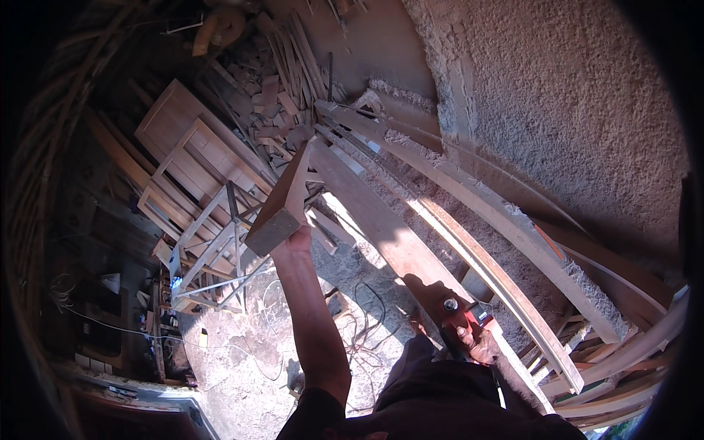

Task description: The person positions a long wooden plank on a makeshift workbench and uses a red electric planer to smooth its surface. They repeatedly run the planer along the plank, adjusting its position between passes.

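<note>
My left hand (297, 240) is closed under the near end of a thick wooden board (288, 189), which is raised and points away from me. The board hides part of its fingers. At the lower right, my right hand (482, 347) is wrapped round a red electric planer (460, 320) with a round knob at its front. The planer is at the near part of a long wooden plank (385, 231); shadow hides whether its sole touches the wood. That plank runs away from me.
Long beams (469, 183) covered in shavings lie along the rough wall (557, 95) on the right. Wooden door panels (192, 143) and a metal stand (231, 242) are on the left. Cables (363, 330) trail over the dusty floor. Offcuts (271, 103) are heaped at the back.
</note>
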{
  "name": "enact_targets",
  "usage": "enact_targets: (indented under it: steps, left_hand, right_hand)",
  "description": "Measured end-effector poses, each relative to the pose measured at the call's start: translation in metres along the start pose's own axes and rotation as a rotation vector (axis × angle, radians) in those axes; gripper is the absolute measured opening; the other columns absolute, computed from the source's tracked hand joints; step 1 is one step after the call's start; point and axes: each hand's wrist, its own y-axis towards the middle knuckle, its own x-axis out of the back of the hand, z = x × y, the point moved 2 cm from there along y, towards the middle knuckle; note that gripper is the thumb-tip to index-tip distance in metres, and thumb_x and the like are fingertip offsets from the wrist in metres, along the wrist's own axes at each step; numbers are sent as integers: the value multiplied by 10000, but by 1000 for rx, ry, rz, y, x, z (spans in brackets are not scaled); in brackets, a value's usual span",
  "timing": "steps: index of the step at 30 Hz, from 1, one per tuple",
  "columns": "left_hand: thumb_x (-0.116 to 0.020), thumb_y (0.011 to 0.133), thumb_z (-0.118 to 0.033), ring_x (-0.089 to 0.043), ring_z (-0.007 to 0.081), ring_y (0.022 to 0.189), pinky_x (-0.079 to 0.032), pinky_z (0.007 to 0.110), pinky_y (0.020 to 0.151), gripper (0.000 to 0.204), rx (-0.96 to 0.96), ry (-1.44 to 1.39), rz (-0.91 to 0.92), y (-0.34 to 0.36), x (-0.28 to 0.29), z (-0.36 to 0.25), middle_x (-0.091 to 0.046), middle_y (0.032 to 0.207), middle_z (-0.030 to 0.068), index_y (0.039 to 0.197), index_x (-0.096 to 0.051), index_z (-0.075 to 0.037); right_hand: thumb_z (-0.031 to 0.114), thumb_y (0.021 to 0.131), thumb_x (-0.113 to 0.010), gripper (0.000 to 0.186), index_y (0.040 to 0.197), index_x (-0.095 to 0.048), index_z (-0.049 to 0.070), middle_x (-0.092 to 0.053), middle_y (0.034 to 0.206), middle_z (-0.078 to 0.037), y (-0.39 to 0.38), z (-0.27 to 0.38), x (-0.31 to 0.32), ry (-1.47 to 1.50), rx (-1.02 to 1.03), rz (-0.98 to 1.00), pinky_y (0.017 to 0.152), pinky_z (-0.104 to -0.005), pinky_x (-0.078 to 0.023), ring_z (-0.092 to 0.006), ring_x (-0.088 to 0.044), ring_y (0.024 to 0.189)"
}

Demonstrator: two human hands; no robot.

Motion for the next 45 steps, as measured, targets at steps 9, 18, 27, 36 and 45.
enact_targets:
  steps: [9,18,27,36,45]
  left_hand:
    - [-520,1080,-316,-729,209,809,-609,315,718,365,465,631,-126,-57,162,70,-730,1003,67,1326,-595,-56]
    - [-403,1095,-284,-496,171,836,-456,329,782,365,417,978,-296,-117,321,199,-531,940,37,1388,-565,-137]
    - [-403,1060,-305,-489,385,1337,-412,497,1098,425,300,1843,-150,-102,365,202,-576,1389,209,1421,-560,-147]
    - [-701,948,-204,-637,148,898,-501,339,833,245,1407,673,546,-268,425,241,-689,916,29,1147,-686,-62]
    - [-709,947,-186,-634,136,921,-505,327,842,220,1544,632,1015,-266,399,227,-680,935,20,1121,-665,-58]
  right_hand:
    - [603,967,-625,629,1026,-682,-21,-682,807,-133,-3,5,12,56,-118,-231,791,-385,-500,-226,-648,834]
    - [470,1027,-602,570,1336,-578,-8,-713,1061,-91,-7,7,19,447,-85,-404,748,-323,-561,-176,-678,905]
    - [555,1021,-553,538,1105,-646,32,-567,630,6,99,72,-19,247,18,-165,420,-268,-420,-73,-541,482]
    - [579,1019,-533,621,1154,-645,-18,-630,659,-121,270,112,-105,-107,54,61,575,-425,-471,-259,-627,614]
    - [622,972,-602,607,1183,-653,55,-523,600,40,247,100,-102,136,-114,123,423,-267,-356,-50,-500,494]
